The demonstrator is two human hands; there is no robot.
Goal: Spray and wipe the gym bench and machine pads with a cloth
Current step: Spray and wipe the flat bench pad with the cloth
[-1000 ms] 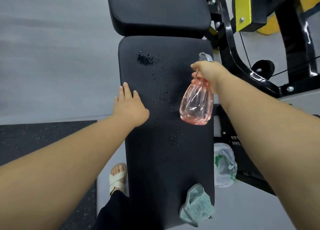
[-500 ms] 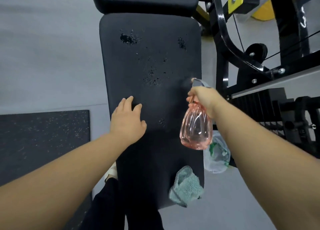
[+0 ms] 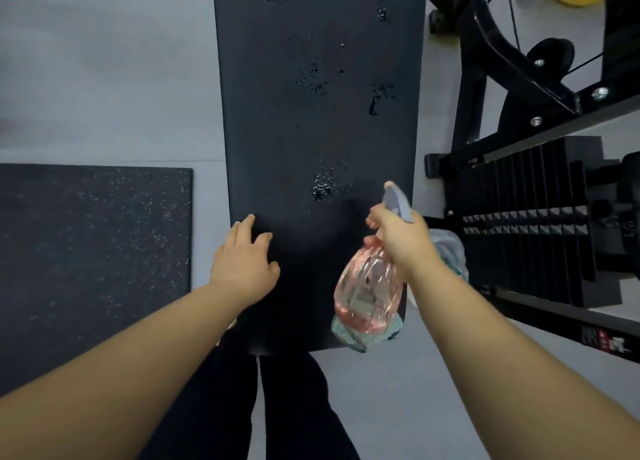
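Left hand (image 3: 244, 267), fingers spread, rests on the black padded bench's (image 3: 277, 130) nine-o'clock edge; right hand (image 3: 403, 241) grips a pink translucent spray bottle (image 3: 367, 297) above its five-o'clock corner.

Dim, cool, flat indoor light, apparently from overhead, with no hard shadows, only a soft dark patch on the bench pad (image 3: 311, 130) beneath the right hand (image 3: 401, 238) and spray bottle (image 3: 369, 293). Small specular glints on the wet droplets (image 3: 322, 186) and a glossy streak on the black machine frame (image 3: 491, 47); the pad is underexposed, texture mostly lost. Slight motion softness on the bottle nozzle and left hand (image 3: 242, 265), floor (image 3: 104, 61) top left smeared, strong wide-angle stretch, forearms (image 3: 121, 373) ballooning toward the lower corners.
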